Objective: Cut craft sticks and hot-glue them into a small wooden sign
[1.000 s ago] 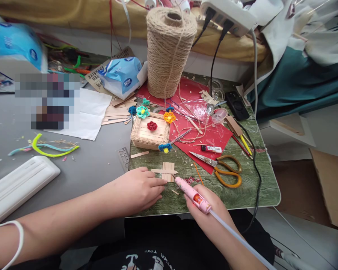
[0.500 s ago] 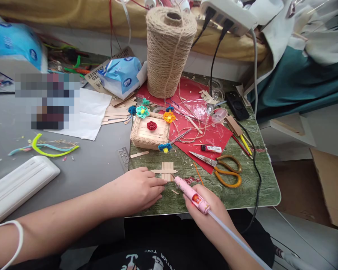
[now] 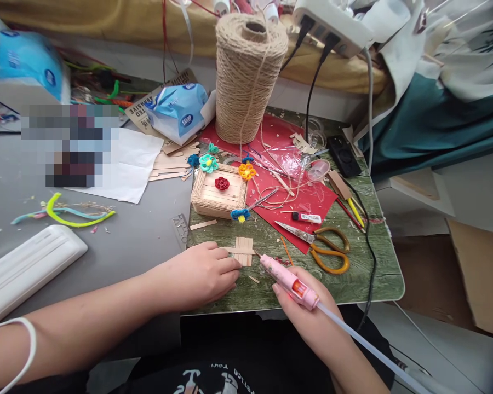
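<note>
My left hand [image 3: 209, 271] rests low on the table with its fingers together and bent. Its fingertips press on the left side of a small panel of craft sticks [image 3: 243, 261], holding it down. Across that panel lies a single thin craft stick [image 3: 240, 250], its left end partly behind my fingers. My right hand [image 3: 308, 306] is closed around a pink hot glue pen [image 3: 285, 278], from whose back a long translucent glue stick [image 3: 353, 335] runs. The pen's metal tip is at the right end of the crosswise stick; whether they touch I cannot tell.
Beyond my hands stands a twine-edged stick box [image 3: 217, 205] with a red rose and pipe-cleaner flowers. Scissors [image 3: 328, 249] lie to the right, on and beside red paper [image 3: 316, 200]. A twine spool [image 3: 248, 82], tissue pack [image 3: 178, 112], ruler [image 3: 181, 231] and black cable [image 3: 372, 273] surround the area.
My right hand has shifted slightly right with the glue pen, and its tip has moved from the panel's right edge to the crosswise stick's end. My left hand stays nearly still.
</note>
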A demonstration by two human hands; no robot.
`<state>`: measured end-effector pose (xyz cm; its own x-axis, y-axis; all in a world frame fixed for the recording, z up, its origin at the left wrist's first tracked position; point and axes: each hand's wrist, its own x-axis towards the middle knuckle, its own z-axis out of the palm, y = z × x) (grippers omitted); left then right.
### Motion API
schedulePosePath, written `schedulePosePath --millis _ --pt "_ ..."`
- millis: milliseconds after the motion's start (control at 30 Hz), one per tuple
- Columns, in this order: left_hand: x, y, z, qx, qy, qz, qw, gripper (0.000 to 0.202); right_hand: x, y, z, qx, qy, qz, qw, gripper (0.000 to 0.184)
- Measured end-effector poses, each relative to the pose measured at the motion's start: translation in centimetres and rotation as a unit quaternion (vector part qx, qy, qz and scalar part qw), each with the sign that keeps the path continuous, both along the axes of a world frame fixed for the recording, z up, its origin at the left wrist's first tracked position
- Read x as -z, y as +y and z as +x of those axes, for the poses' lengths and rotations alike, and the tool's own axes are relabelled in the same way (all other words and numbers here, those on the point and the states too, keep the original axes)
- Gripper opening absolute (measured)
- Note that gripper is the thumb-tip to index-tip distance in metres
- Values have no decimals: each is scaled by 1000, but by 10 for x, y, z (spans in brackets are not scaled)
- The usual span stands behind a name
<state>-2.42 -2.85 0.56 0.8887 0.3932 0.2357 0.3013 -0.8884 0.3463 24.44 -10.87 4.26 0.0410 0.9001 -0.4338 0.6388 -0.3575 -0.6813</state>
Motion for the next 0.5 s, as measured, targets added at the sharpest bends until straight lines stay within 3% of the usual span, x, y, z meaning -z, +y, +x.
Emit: schedulePosePath --millis 233,500 --pt "-7 13 -10 49 39 28 998 23 0 15 11 -27 34 6 999 20" --pt "-6 23 -15 25 54 24 998 19 2 34 15 -83 21 -2 996 20"
